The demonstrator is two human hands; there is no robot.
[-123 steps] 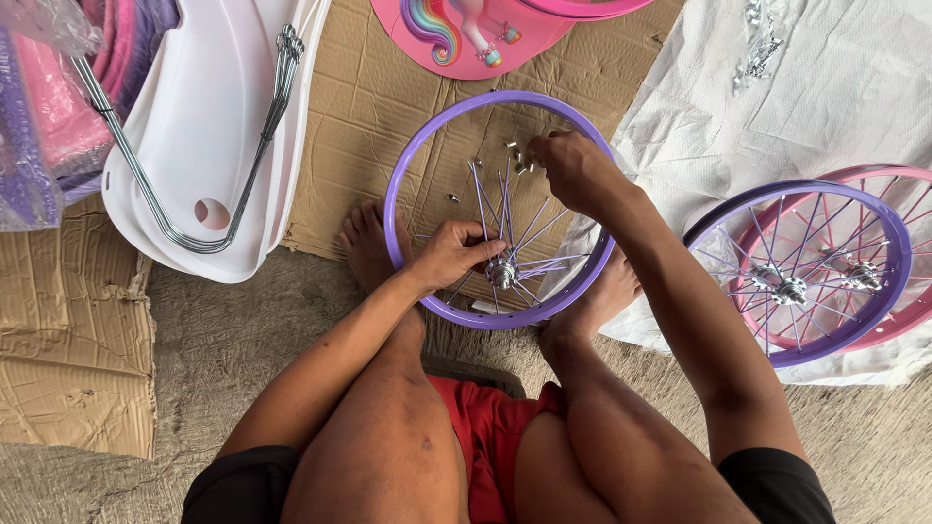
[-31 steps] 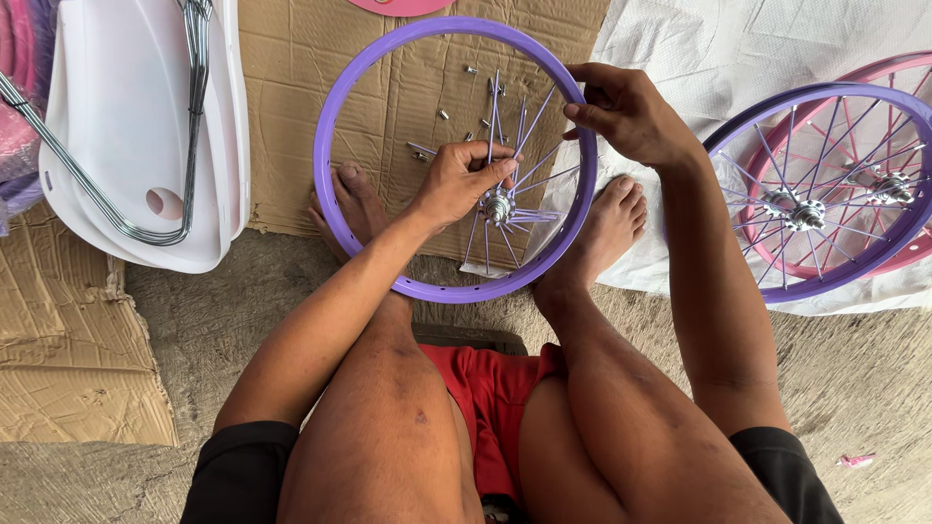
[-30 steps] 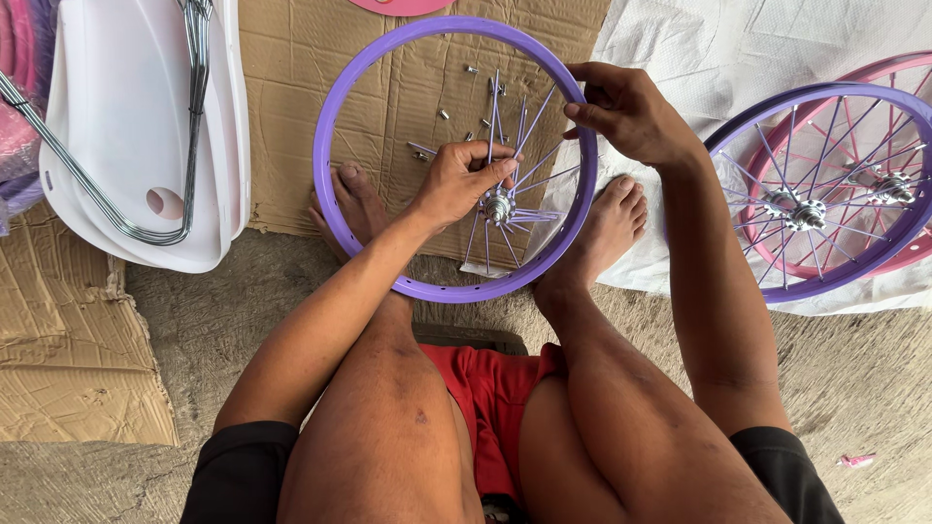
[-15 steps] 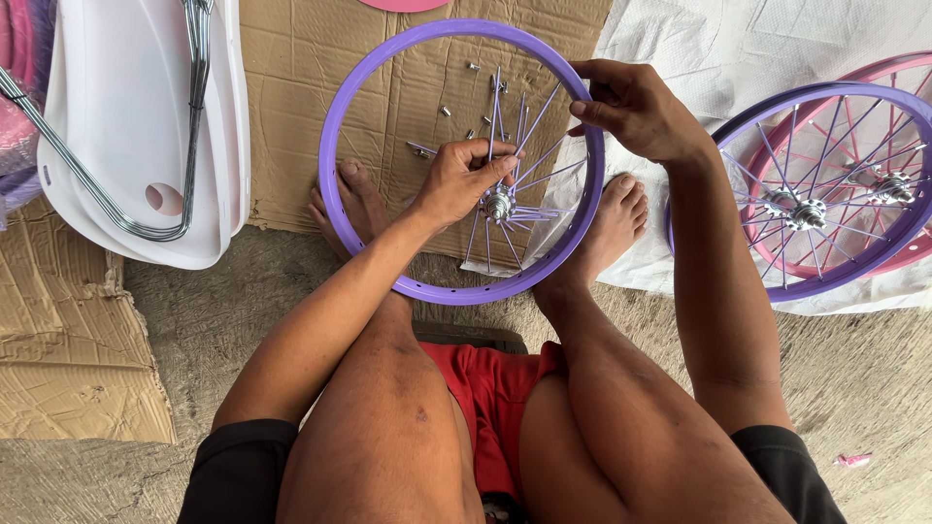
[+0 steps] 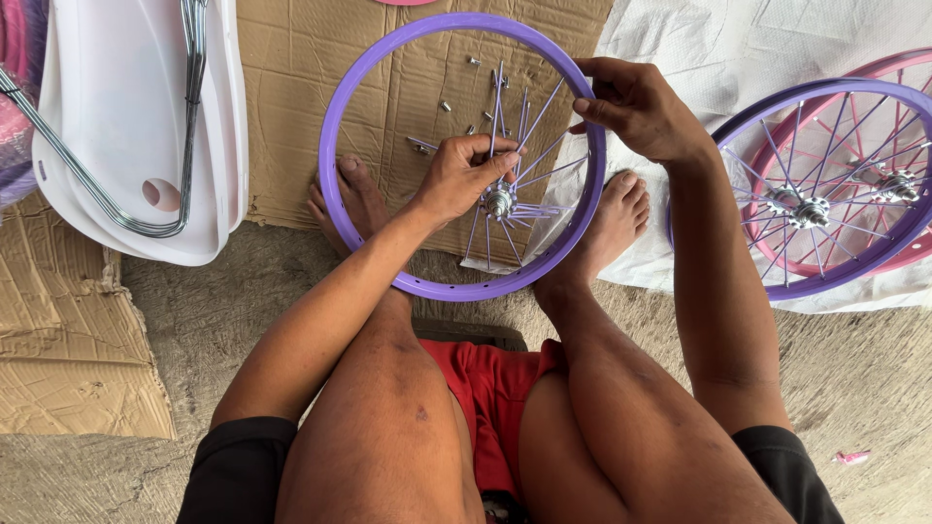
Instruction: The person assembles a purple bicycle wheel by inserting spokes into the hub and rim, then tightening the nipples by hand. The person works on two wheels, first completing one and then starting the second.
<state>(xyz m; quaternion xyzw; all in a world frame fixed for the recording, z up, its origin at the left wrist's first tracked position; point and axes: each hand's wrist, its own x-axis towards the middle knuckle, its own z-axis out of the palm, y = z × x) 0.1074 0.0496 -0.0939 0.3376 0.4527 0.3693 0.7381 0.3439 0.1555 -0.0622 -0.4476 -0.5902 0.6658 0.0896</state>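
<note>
The left hand (image 5: 466, 175) is closing its fingertips around the loose purple spokes just above the metal hub (image 5: 500, 202), thumb and fingers pinched together on them. The right hand (image 5: 636, 107) is gripping the purple rim (image 5: 335, 126) at its upper right edge, fingers curled over the rim's inner side where a spoke (image 5: 546, 109) is reaching it; whether it is pinching that spoke end too, I cannot tell. The rim is lying flat on the cardboard sheet (image 5: 282, 97) directly in front of the person, braced between 2 bare feet, the left foot (image 5: 351, 199) under its lower left arc and the right foot (image 5: 614, 218) against its lower right. That spoke is running up and to the right from hub to rim, so the left hand is at its inner end and the right hand at its outer end. Small metal nipples (image 5: 447, 105) are lying scattered on the cardboard inside the rim. Farther right, 2 finished spoked wheels (image 5: 825, 204) are resting on a white cloth (image 5: 738, 49). To the left, a white plastic part (image 5: 107, 126) is carrying a chrome wire frame (image 5: 184, 116).
</note>
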